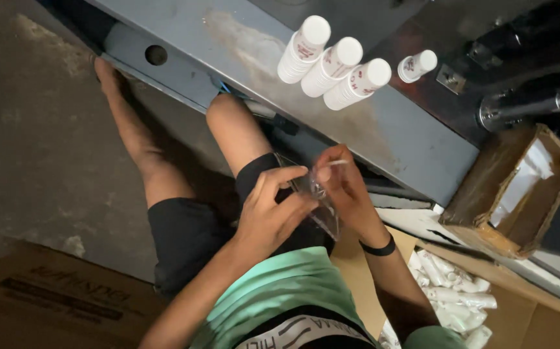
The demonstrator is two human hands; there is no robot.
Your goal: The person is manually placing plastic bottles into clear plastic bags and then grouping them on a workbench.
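Beside grey bench (383, 129), both hands (273, 213) hold clear bag (318, 200)

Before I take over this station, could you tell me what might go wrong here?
The clear plastic bag, pinched between the left hand and right hand, might tear or slip. The white bottles stand near the grey ledge edge; a knock could topple them.
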